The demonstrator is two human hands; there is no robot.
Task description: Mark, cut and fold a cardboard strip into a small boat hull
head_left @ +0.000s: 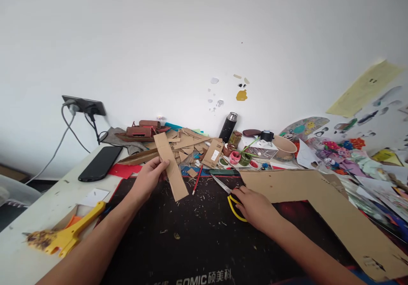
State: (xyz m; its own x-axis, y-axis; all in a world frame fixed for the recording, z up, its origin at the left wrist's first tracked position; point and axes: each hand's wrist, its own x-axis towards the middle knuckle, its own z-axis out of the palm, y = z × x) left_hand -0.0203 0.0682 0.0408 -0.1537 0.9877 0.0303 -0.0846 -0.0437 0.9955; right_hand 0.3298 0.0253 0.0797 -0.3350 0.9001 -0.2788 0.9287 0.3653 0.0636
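Note:
A long cardboard strip [173,170] is pinched near its middle by my left hand [153,175], tilted above the black mat [178,242]. Right of it, my right hand [253,204] has its fingers on the yellow-handled scissors [235,207], whose blades point up and left, slightly parted. A red pencil [197,180] lies between the two hands. Beside my right hand, a large angled cardboard piece [321,191] rests along the mat's right side.
Cardboard scraps [188,142] are heaped at the back, beside a brown model boat [138,132]. A black thermos [228,126] and paint jars [235,157] stand right of them. At left are a phone [100,163] and a yellow glue gun [72,234].

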